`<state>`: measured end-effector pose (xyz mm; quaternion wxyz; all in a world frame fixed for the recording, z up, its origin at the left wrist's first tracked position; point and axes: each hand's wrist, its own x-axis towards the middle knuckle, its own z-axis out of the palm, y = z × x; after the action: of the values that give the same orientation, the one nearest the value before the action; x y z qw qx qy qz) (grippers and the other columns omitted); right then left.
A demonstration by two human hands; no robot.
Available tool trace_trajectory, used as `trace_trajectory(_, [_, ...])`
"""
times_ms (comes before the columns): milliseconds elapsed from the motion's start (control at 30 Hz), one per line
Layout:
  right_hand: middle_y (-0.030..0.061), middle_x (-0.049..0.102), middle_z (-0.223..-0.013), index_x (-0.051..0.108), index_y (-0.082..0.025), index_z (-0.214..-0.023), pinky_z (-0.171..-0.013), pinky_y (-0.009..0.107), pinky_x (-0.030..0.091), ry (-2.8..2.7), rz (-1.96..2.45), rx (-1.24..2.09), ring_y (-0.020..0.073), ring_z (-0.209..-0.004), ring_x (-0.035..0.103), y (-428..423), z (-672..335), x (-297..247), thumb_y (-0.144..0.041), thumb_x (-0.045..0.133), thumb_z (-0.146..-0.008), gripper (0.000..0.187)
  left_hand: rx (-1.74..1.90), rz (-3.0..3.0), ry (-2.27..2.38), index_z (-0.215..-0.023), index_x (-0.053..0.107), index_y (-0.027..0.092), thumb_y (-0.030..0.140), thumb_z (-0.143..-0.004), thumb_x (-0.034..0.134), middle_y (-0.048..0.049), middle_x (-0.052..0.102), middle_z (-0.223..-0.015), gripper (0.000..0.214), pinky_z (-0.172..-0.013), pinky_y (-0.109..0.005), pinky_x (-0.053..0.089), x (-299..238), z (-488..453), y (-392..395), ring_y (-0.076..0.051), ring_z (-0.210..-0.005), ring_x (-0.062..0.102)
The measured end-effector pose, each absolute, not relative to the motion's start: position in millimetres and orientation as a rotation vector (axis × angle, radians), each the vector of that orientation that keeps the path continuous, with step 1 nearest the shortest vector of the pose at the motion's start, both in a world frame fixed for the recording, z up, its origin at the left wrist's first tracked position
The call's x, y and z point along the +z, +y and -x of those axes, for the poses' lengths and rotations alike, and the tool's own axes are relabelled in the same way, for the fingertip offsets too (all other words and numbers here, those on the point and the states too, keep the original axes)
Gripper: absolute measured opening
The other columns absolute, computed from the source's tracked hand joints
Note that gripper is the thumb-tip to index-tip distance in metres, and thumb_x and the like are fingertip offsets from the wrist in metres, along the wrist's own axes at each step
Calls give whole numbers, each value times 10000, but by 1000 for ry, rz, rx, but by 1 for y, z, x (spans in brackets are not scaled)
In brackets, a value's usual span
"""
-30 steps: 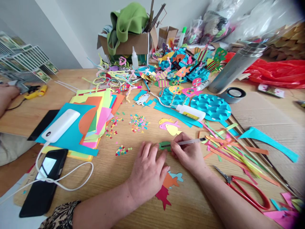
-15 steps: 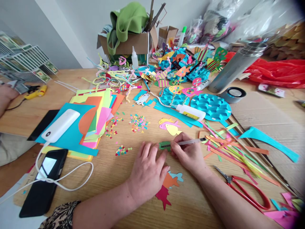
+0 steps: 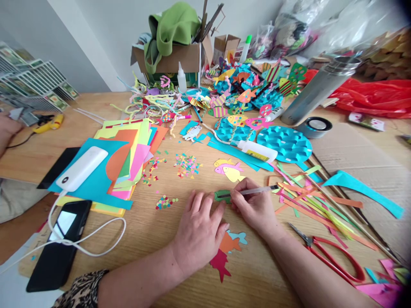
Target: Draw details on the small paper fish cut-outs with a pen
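Wooden table (image 3: pixel 154 231), right hand (image 3: pixel 255 207) gripping slim pen (image 3: pixel 253 191), green paper cutout (image 3: pixel 222 196)

Red scissors (image 3: pixel 330 256) lie at four o'clock on the wooden table (image 3: pixel 150 239), a white glue bottle (image 3: pixel 257 150) beside blue paper discs (image 3: pixel 285 145) at two, a cardboard box (image 3: pixel 175 62) holding green cloth (image 3: pixel 173 25) at twelve, coloured sheets (image 3: pixel 131 149) under a white power bank (image 3: pixel 81 168) at nine, a black phone (image 3: pixel 58 248) at eight.

Your green paper cutout (image 3: pixel 221 196) is small, lying flat on the table (image 3: pixel 154 231) between your left hand (image 3: pixel 199 229) and right hand (image 3: pixel 255 209); your pen (image 3: pixel 257 191) is slim and pale with a dark rear end, pinched in the right hand, nearly level, its tip resting on the cutout.
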<state>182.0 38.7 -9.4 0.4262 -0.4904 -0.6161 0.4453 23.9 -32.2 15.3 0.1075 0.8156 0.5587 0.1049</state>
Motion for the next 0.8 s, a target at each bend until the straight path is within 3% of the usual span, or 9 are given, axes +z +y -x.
trace_trajectory(800, [-23, 525, -545, 497, -219, -657, -439, 244, 347, -1559, 1215, 1147, 127, -469, 469, 38, -182, -6, -202, 589, -783, 156, 311, -2388, 1643, -1320, 532, 205, 364, -938, 545, -107, 478, -1285, 414, -1139, -526, 257, 17, -24, -33, -314, -1246, 380])
